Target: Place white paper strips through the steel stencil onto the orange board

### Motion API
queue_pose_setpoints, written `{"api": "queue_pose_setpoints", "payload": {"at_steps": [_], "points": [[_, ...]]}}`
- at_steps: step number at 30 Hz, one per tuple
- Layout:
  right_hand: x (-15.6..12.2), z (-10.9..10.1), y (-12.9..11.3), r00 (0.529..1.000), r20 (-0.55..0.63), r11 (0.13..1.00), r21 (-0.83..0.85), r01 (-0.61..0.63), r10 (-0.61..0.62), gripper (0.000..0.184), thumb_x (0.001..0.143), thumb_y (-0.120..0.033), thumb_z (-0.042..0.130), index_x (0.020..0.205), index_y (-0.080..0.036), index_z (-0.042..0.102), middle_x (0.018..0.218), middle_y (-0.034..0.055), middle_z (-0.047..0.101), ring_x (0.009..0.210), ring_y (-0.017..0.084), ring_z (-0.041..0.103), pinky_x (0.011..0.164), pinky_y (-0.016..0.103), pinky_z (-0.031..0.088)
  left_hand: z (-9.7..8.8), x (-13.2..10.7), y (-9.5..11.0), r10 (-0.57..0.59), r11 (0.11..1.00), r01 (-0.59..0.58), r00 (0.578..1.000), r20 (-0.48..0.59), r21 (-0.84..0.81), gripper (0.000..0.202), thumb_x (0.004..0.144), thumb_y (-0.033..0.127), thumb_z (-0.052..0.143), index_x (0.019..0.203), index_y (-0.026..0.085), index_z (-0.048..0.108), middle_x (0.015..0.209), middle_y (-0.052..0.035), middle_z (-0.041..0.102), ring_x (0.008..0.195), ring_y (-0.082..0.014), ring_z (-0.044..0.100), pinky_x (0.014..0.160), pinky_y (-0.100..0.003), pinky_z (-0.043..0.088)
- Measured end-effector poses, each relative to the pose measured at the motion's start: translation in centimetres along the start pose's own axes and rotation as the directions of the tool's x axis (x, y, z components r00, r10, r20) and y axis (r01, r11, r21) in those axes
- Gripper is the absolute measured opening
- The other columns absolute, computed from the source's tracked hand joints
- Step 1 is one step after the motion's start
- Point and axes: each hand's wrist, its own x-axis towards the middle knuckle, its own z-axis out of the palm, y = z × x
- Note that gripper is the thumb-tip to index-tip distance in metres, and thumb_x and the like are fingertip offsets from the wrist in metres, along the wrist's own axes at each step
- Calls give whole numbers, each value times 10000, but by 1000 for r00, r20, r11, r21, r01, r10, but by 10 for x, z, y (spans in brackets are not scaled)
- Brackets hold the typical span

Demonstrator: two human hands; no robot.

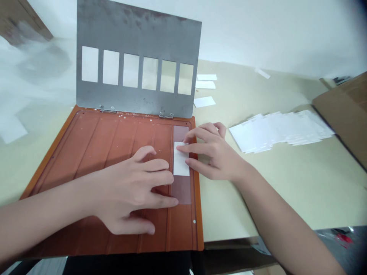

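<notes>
A small white card (181,168) lies flat on a translucent film strip (182,191) in the rightmost lane of a reddish-brown grooved tray (114,141). The strip shows above and below the card. My right hand (210,151) comes in from the right, fingers apart, with fingertips resting on the card's upper part and right edge. Over the tray my left hand (137,191) is spread open, its index fingertip at the strip below the card and its thumb lower over the tray. Hinged to the tray's far edge, a grey metal plate (137,34) with several rectangular windows stands raised.
On the table (286,191) to the right lies a fanned pile of white cards (281,131). A few loose white cards (205,101) lie beside the plate. A cardboard box (344,107) stands at the far right. Clear plastic (34,65) lies at the left.
</notes>
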Motion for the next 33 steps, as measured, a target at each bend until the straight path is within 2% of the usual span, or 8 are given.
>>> {"api": "queue_pose_setpoints", "payload": {"at_steps": [4, 14, 20, 25, 29, 33], "points": [[0, 0, 0, 1000, -10, 1000, 10, 6, -6, 253, 950, -330, 526, 1033, -279, 760, 1064, 47, 647, 984, 223, 500, 854, 435, 223, -1, 0, 2, -26, 1000, 26, 1000, -14, 13, 364, 878, 504, 603, 1148, 285, 711, 921, -23, 636, 828, -225, 543, 849, -437, 284], [0, -3, -1, 1000, 17, 1000, 28, -7, 6, 308, 984, -364, 473, 1034, -280, 765, 1064, 51, 633, 988, 227, 485, 850, 438, 224, 1, 0, 0, -27, 994, 31, 999, -38, 101, 403, 935, 489, 522, 1226, 252, 670, 934, -42, 651, 893, -250, 561, 863, -446, 272], [0, -3, -1, 999, 34, 999, 31, -19, 18, 327, 996, -362, 450, 1045, -289, 765, 1079, 49, 628, 1006, 230, 484, 863, 440, 221, 2, 1, 0, -67, 991, 71, 997, -40, 115, 412, 956, 488, 491, 1260, 252, 641, 1022, -46, 658, 945, -253, 562, 893, -455, 275], [1, -4, -2, 998, 48, 999, 36, -29, 27, 358, 1006, -369, 421, 1062, -286, 764, 1076, 53, 630, 1013, 234, 483, 877, 441, 221, 5, -1, -4, -89, 973, 103, 993, -78, 206, 462, 989, 492, 423, 1350, 238, 562, 1153, -76, 646, 999, -262, 537, 909, -450, 273], [1, -5, -1, 998, 52, 999, 39, -24, 22, 367, 1004, -421, 425, 1065, -286, 760, 1079, 53, 627, 1015, 236, 482, 888, 447, 222, 8, -3, -6, -151, 950, 168, 985, -83, 264, 519, 984, 533, 412, 1385, 226, 533, 1176, -95, 618, 1024, -276, 508, 912, -455, 287], [1, -5, -2, 999, 48, 998, 58, -17, 15, 366, 933, -542, 541, 1063, -276, 756, 1084, 58, 630, 1010, 246, 492, 880, 446, 232, 10, -4, -7, -189, 929, 209, 978, -93, 305, 567, 974, 573, 396, 1389, 208, 524, 1207, -117, 606, 1030, -292, 481, 910, -467, 290]]}}
